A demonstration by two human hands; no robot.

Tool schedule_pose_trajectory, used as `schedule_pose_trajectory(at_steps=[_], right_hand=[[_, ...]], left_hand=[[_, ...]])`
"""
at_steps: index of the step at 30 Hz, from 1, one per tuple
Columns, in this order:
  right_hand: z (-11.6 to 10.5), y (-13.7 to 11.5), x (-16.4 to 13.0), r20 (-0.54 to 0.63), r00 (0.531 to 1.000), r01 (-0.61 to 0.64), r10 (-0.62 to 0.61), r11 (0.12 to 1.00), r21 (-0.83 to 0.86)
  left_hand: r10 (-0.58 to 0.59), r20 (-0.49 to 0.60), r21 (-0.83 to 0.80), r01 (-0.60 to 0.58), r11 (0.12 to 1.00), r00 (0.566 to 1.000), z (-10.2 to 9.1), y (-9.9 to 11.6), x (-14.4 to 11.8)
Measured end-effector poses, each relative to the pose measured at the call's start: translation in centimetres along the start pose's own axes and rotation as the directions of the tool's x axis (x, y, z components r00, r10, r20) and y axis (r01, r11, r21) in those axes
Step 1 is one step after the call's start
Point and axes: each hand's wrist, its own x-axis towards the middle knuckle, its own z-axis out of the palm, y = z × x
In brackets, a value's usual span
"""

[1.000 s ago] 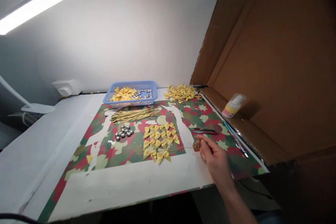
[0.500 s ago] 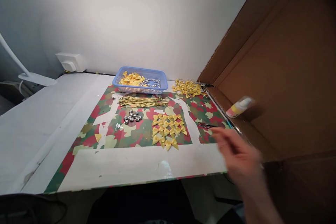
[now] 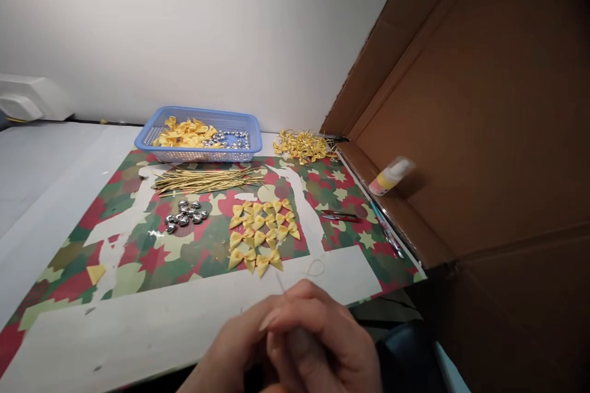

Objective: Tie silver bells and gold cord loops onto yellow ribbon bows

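My two hands meet at the bottom centre, just in front of the table's near edge. My left hand (image 3: 233, 353) and my right hand (image 3: 334, 344) have their fingers pinched together on a thin pale strand (image 3: 279, 283) that sticks up from between the fingertips. A small loop of the same thread (image 3: 316, 268) lies on the white strip just beyond them. The nearest things are the yellow ribbon bows (image 3: 260, 230) laid out in rows on the camouflage-patterned mat (image 3: 133, 252). What else sits inside the fingers is hidden.
Silver bells (image 3: 184, 215) and a bundle of gold wires (image 3: 203, 179) lie farther back. A blue basket (image 3: 252, 142) holds bows and bells. A heap of gold pieces (image 3: 302, 144), red snips (image 3: 341, 216), a small bottle (image 3: 389, 177) and a cardboard wall (image 3: 483, 104) are at right.
My right hand has drawn back from the snips at the mat's right side to the near edge. My left hand has come into view and joined it on the strand. The camera has swung.
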Motion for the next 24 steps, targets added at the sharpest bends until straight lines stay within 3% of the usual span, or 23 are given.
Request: schedule_pose_trajectory(at_steps=[2, 4, 6, 8, 11, 13, 16, 20, 24], right_hand=[[-1.3, -0.6, 0.4, -0.192, 0.979, -0.061, 0.074, 0.995, 0.072], [-3.6, -0.8, 1.3, -0.397, 0.913, -0.055, 0.097, 0.992, 0.114], [-6.1, -0.7, 2.2, -0.541, 0.839, -0.01, 0.065, 0.995, 0.103], [-7.9, -0.2, 3.0, -0.628, 0.777, -0.006, 0.052, 0.997, 0.075], [-8.8, 0.9, 3.5, -0.681, 0.729, -0.05, 0.077, 0.997, 0.059], [-8.8, 1.5, 3.5, -0.681, 0.727, -0.061, 0.089, 0.996, 0.065], [-9.4, 2.6, 3.0, -0.669, 0.739, -0.065, 0.081, 0.997, 0.048], [-11.2, 4.6, 2.3, -0.659, 0.749, -0.103, 0.073, 0.995, -0.006], [-11.5, 5.4, 2.0, -0.629, 0.774, -0.105, 0.071, 0.994, -0.016]], left_hand=[[-0.059, -0.021, 0.016, 0.06, 0.998, 0.998, 0.3, 1.3, 0.6], [-0.134, -0.088, -0.016, 0.133, 0.991, 0.987, -0.8, 1.6, 0.2], [-0.195, -0.101, -0.18, 0.175, 0.968, 0.976, -2.2, 1.6, -0.7], [-0.2, -0.043, -0.437, 0.162, 0.885, 0.979, -3.1, 1.8, -1.6], [-0.13, -0.009, -0.74, 0.081, 0.668, 0.991, -3.1, 2.4, -2.3], [-0.114, -0.074, -0.818, 0.005, 0.575, 0.991, -2.9, 2.4, -2.4], [-0.032, -0.155, -0.855, -0.118, 0.505, 0.987, -2.9, 2.0, -2.1], [0.198, -0.141, -0.896, -0.21, 0.391, 0.97, -3.9, 1.4, -1.7], [0.294, -0.127, -0.917, -0.225, 0.329, 0.947, -5.3, 1.2, -1.6]])
